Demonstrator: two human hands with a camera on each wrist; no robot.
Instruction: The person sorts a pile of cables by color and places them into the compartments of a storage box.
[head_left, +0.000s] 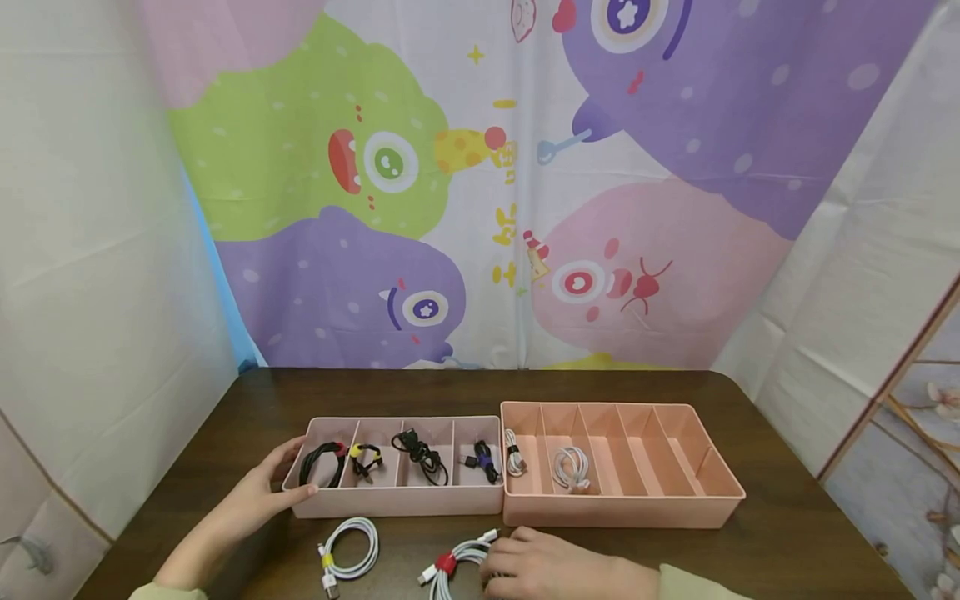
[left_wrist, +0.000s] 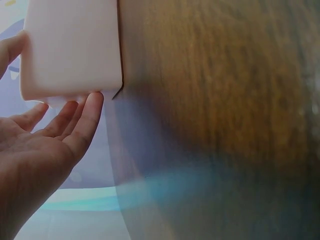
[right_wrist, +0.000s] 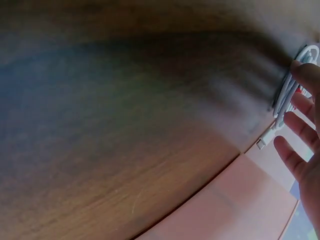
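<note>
My left hand (head_left: 258, 492) holds the left end of a pale pink divided box (head_left: 405, 502), thumb at the front rim and fingers against the end wall (left_wrist: 70, 75). My right hand (head_left: 551, 567) grips a coiled white charging cable (head_left: 468, 552) with a red tie (head_left: 446, 563), on the table before the boxes. In the right wrist view, the thumb (right_wrist: 304, 75) lies on the coil (right_wrist: 286, 95), and the other fingers are spread beside it. Part of the coil is hidden under the hand. Another coiled white cable (head_left: 375, 546) with a yellow tie lies to the left.
Black cables (head_left: 423, 458) lie in the pale pink box's compartments. Against its right end stands a peach divided box (head_left: 622, 512), with coiled white cables (head_left: 572, 469) in its left compartments. Both stand on a dark wooden table (head_left: 772, 467); a cartoon-printed curtain (head_left: 487, 333) hangs behind.
</note>
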